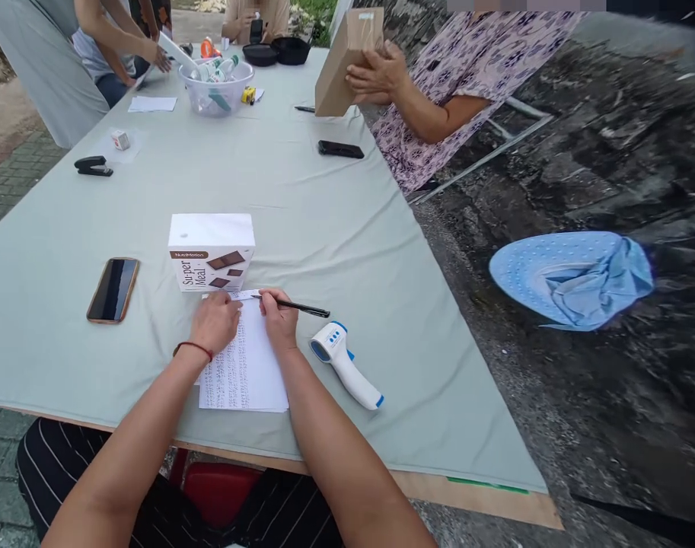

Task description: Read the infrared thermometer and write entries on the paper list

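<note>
My right hand (280, 318) grips a black pen (307, 309) near its tip. The tip meets the top part of a white sheet of paper (250, 380) covered with rows of small handwriting. My left hand (215, 323), fingers curled, presses on the upper left of the sheet; a red cord circles that wrist. Just beyond both hands a white box (211, 236) with brown pictures and the words "Super Meal" stands upright. To the right of my right hand lies a white and blue infrared thermometer (347, 365). A smartphone (113, 291) rests left of my left hand.
A stapler (94, 166), a small box (120, 140) and a black phone (341, 150) lie farther up the cloth-covered table (153, 190). A clear basin (215, 95) holds bottles. On the right, a person holds a cardboard box (347, 68). A blue hat (572, 278) lies beyond the table edge.
</note>
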A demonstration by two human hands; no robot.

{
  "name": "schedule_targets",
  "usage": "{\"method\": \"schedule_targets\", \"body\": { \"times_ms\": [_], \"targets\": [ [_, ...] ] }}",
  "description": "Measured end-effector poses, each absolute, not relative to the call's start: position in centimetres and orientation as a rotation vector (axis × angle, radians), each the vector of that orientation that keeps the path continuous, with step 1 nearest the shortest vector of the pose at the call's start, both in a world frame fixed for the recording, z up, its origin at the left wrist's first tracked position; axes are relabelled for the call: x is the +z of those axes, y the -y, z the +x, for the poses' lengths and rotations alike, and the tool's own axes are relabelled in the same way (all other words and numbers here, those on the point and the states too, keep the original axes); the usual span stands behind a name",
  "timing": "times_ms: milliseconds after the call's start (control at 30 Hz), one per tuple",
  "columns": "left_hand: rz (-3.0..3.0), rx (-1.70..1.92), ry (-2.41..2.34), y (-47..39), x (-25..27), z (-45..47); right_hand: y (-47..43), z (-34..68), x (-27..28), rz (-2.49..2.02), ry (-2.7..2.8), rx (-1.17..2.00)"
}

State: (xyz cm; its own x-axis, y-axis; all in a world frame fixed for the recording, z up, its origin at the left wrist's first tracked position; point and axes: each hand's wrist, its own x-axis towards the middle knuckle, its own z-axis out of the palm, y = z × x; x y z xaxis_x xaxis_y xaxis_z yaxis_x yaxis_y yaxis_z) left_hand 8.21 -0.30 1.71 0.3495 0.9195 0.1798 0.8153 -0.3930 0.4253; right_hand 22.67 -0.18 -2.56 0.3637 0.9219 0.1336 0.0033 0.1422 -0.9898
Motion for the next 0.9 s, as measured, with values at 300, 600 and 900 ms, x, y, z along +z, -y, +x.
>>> {"method": "schedule_targets", "body": {
  "times_ms": [300,600,900],
  "targets": [
    [2.321,0.436,-1.733,-1.9,-0.1,9.1,0.6,22.7,-1.6,-1.366,0.908,0.884],
    [2.246,0.315,-1.794,-2.0,0.8,10.0,1.1,22.8,-1.5,-1.502,0.984,0.741],
    [2.168,0.184,-1.828,-1.8,1.3,10.5,1.2,23.2,-2.1,-1.485,1.058,0.748]
  ]
}}
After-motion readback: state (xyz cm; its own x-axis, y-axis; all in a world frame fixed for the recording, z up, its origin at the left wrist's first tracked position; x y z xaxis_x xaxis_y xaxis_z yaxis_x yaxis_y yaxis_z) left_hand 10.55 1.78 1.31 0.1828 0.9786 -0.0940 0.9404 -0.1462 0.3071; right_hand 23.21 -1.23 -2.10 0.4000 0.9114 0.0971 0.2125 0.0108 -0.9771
